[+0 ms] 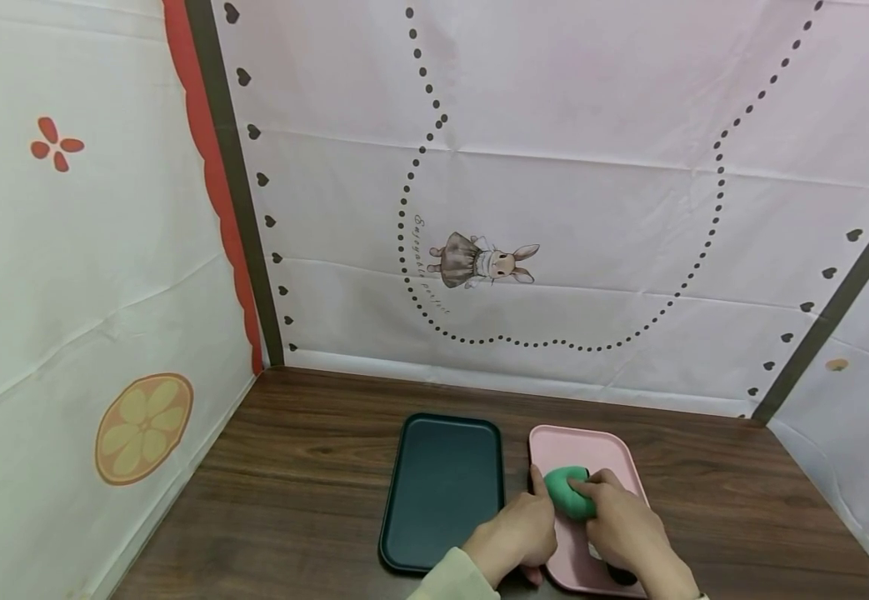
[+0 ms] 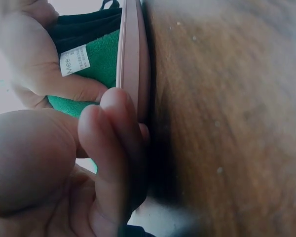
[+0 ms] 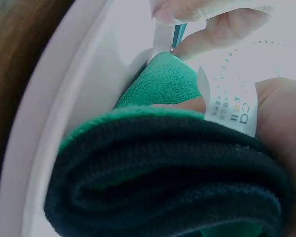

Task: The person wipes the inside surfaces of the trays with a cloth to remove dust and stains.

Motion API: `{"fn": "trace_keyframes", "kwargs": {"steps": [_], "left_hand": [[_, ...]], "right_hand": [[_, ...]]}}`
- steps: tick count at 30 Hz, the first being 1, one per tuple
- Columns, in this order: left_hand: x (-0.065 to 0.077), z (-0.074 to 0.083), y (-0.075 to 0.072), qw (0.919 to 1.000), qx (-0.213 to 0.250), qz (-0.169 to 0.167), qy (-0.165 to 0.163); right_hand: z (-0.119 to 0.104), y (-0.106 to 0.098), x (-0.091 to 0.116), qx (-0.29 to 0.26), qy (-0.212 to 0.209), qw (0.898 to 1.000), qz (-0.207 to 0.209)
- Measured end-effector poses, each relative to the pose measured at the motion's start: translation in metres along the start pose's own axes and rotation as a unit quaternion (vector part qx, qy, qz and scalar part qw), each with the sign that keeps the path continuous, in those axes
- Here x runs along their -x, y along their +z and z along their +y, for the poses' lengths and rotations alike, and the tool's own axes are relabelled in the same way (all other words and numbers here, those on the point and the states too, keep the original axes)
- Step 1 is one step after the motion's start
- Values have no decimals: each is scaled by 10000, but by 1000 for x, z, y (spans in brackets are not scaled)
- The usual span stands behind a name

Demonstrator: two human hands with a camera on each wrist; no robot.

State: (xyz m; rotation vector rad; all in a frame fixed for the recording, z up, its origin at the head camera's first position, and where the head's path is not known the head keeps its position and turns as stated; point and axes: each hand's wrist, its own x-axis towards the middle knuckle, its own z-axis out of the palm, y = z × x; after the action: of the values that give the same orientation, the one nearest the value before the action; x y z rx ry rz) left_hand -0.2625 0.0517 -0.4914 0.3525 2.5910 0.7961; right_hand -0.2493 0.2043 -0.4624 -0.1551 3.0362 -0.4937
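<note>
A green fuzzy towel (image 1: 571,493), folded over in layers, lies in the pink tray (image 1: 563,446). Dark trim (image 2: 86,30) edges it, and a white label (image 3: 231,101) sticks out from its side. My right hand (image 1: 624,525) lies over the towel's middle, gripping it between thumb and fingers, and hides part of it. At the tray's left rim is my left hand (image 1: 520,529). Its index finger points straight along the towel's far left side, and its other fingers (image 2: 119,116) rest close by the rim in the left wrist view.
To the left of the pink tray a dark green tray (image 1: 445,492) lies on the brown wood-grain table (image 1: 307,483). White printed cloth walls (image 1: 569,225) enclose the table at the back and on both sides.
</note>
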Motion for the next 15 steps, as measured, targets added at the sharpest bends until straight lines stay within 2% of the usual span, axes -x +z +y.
{"fn": "trace_keyframes", "kwargs": {"steps": [4,12,15], "left_hand": [[0,0,0,9999,-100,25,45],[-1,-2,0,9995,285,-104,-82],[-1,-2,0,9996,256,-117,-70]], "right_hand": [[-3,-1,-3,25,-12,10000,-5],[-5,-2,-11,134,-136,9998,76],[-5,-3,-14,127,-110,9999,6]]}}
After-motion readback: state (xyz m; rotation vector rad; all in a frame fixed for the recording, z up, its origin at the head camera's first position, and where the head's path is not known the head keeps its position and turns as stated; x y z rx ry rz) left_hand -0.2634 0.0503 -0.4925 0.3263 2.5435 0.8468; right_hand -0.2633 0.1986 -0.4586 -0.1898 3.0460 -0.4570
